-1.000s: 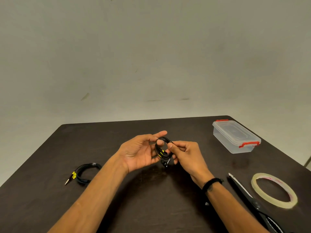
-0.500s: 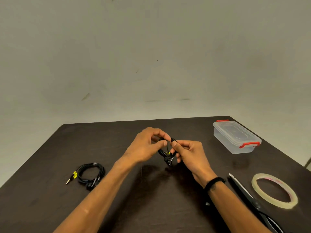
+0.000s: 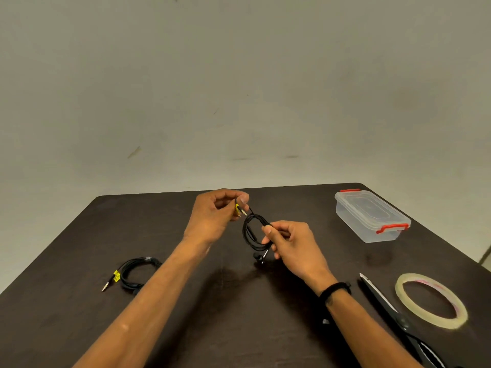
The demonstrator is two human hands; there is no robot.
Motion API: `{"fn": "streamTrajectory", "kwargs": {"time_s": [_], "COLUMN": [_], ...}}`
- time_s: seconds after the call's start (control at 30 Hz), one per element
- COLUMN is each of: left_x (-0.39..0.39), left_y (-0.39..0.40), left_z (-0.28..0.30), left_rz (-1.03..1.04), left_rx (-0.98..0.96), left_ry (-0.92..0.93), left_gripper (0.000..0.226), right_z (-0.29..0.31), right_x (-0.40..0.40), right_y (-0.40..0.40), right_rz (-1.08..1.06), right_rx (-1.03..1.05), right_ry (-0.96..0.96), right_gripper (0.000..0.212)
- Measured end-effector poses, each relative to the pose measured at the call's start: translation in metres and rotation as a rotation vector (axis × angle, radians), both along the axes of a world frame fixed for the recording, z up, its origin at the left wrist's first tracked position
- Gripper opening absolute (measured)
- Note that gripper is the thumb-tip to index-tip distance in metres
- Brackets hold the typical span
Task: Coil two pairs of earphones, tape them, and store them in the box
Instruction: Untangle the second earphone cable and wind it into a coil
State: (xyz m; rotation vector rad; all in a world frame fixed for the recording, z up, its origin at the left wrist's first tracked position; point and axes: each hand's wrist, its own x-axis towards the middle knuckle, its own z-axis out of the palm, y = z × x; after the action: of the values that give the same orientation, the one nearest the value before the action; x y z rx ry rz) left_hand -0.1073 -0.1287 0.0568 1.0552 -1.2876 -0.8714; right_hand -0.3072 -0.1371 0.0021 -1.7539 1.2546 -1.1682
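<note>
We've got both forearms reaching forward, bare to the elbow, converging at centre. Our left hand [image 3: 212, 216] is raised, back toward us, fingers curled, thumb and forefinger pinched tight. Our right hand [image 3: 293, 244] sits lower and nearer, knuckles up, fingers curled in a close grip, a dark band round its wrist. The two hands are near, not touching.

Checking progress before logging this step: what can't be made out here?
- Scissors, head view: handles cut off by the bottom edge.
- Coiled earphones on the table: partly behind the left forearm; taped or not, too small to tell.
- Box: contents unclear through the lid.
</note>
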Motion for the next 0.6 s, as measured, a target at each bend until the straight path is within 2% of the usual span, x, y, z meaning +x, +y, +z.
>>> {"fn": "streamTrajectory", "kwargs": {"time_s": [0.1,0.17,0.27,0.33,0.4,0.5,0.6], "left_x": [0.005,0.009,0.019,0.026,0.029,0.027,0.025], "left_y": [0.0,0.001,0.002,0.001,-0.002,-0.005,-0.006], "left_z": [0.001,0.004,0.008,0.009,0.003,-0.014,-0.027], "left_rz": [-0.04,-0.152,-0.383,-0.389,-0.24,0.095,0.136], "left_rx": [0.119,0.195,0.297,0.317,0.312,0.238,0.152], "left_ry": [0.156,0.246,0.468,0.544,0.374,-0.07,-0.21], "left_gripper": [0.023,0.029,0.026,0.024,0.022,0.007,0.008], "right_z": [0.002,0.002,0.002,0.0,0.001,0.002,0.004], "right_x": [0.001,0.001,0.0,-0.002,-0.003,-0.001,0.001], "right_y": [0.003,0.004,0.005,0.004,0.003,0.002,0.002], "right_rz": [-0.008,-0.01,-0.019,-0.036,-0.031,0.063,0.12], "right_rx": [-0.063,-0.095,-0.095,-0.094,-0.097,-0.052,-0.003], "right_ry": [0.163,0.236,0.261,0.243,0.202,0.024,-0.196], "right_gripper": [0.027,0.029,0.03,0.031,0.032,0.026,0.022]}}
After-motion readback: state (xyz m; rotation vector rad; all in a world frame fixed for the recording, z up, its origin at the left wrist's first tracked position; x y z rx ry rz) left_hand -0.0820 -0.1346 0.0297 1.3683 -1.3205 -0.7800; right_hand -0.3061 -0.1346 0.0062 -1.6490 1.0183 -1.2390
